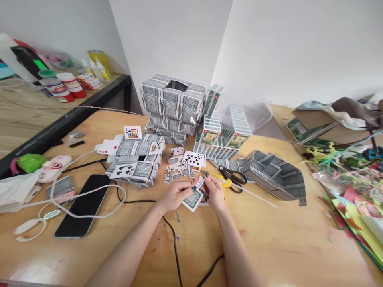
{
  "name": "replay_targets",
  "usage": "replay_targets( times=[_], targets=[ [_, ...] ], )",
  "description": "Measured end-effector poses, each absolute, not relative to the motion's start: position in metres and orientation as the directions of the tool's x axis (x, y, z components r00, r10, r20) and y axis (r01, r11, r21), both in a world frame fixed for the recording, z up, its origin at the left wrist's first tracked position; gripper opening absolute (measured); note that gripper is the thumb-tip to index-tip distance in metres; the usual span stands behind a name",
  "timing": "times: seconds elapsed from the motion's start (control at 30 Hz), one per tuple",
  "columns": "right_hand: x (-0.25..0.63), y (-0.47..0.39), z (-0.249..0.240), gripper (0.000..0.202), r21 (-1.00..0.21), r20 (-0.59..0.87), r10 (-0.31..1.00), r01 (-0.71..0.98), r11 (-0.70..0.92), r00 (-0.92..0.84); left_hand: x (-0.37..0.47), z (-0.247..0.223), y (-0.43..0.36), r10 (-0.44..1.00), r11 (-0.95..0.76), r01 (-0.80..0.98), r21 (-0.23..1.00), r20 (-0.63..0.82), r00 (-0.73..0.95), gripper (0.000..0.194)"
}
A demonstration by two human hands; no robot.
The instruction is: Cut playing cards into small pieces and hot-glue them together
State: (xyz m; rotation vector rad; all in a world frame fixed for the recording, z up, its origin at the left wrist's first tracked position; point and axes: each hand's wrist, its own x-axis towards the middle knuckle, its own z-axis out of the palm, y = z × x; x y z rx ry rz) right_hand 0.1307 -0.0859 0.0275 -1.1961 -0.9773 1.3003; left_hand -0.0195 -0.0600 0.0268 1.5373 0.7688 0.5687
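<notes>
Near the middle of the table, my left hand [176, 195] pinches a grey-backed playing card [192, 200] from the left. My right hand [214, 191] is closed on the card's upper right part, where a small red-and-white piece shows between the fingers. Just behind my hands lie cut card pieces [179, 174] and a face-up spade card [193, 158]. A yellow glue gun [225, 183] and black scissors [231, 174] rest beside my right hand, the glue gun partly hidden by it.
Structures made of cards [173, 103] stand at the back and left [136, 159]. Card boxes [237, 125] are stacked behind; a hollow card form [273, 175] sits right. A phone [83, 205] and white cable lie left. A black cable [175, 243] runs between my forearms.
</notes>
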Motion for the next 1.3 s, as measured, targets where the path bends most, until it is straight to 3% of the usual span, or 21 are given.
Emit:
replay_targets(
  times=[0.33,0.53,0.63,0.7,0.73,0.83,0.93,1.03,1.1,1.17,1.23,1.3],
  targets=[
    [0.134,-0.084,0.027,0.028,-0.968,-0.113,0.977,-0.242,-0.067,0.182,-0.018,0.027,-0.058,0.794,-0.133,0.172,0.976,0.001,0.608,0.036],
    [0.175,-0.09,0.059,0.022,-0.987,0.011,0.921,-0.142,0.072,0.39,-0.029,0.025,-0.05,0.906,-0.102,0.185,0.977,0.015,0.423,0.045],
    [0.216,-0.098,0.083,0.022,-0.98,0.19,0.761,0.067,0.19,0.62,-0.032,0.023,-0.045,0.943,-0.215,0.321,0.923,0.111,0.313,0.04],
    [0.246,-0.102,0.095,0.02,-0.937,0.35,0.54,0.282,0.207,0.766,-0.033,0.022,-0.043,0.944,-0.288,0.427,0.857,0.179,0.276,0.032],
    [0.26,-0.103,0.099,0.018,-0.909,0.416,0.434,0.379,0.173,0.799,-0.033,0.02,-0.043,0.942,-0.313,0.47,0.825,0.206,0.266,0.028],
    [0.298,-0.103,0.102,0.018,-0.849,0.487,0.28,0.523,-0.071,0.828,-0.032,0.017,-0.043,0.932,-0.358,0.559,0.748,0.253,0.258,0.017],
    [0.321,-0.102,0.098,0.029,-0.714,0.427,0.394,0.571,-0.405,0.814,-0.032,0.014,-0.043,0.917,-0.399,0.621,0.675,0.289,0.275,0.022],
    [0.318,-0.101,0.094,0.043,-0.541,0.463,0.449,0.645,-0.54,0.764,-0.032,0.013,-0.042,0.889,-0.456,0.671,0.585,0.342,0.306,0.023],
    [0.3,-0.102,0.092,0.036,-0.54,0.448,0.484,0.658,-0.524,0.752,-0.033,0.012,-0.04,0.874,-0.477,0.701,0.529,0.371,0.315,0.021],
    [0.275,-0.105,0.088,0.027,-0.573,0.295,0.628,0.659,-0.487,0.72,-0.033,0.01,-0.039,0.865,-0.479,0.728,0.49,0.404,0.297,0.022],
    [0.249,-0.108,0.08,0.031,-0.6,0.114,0.816,0.694,-0.399,0.567,-0.032,0.009,-0.039,0.858,-0.461,0.752,0.471,0.451,0.244,0.027],
    [0.228,-0.112,0.068,0.036,-0.613,0.065,0.887,0.72,-0.326,0.456,-0.03,0.01,-0.039,0.852,-0.422,0.784,0.454,0.494,0.172,0.033]
  ],
)
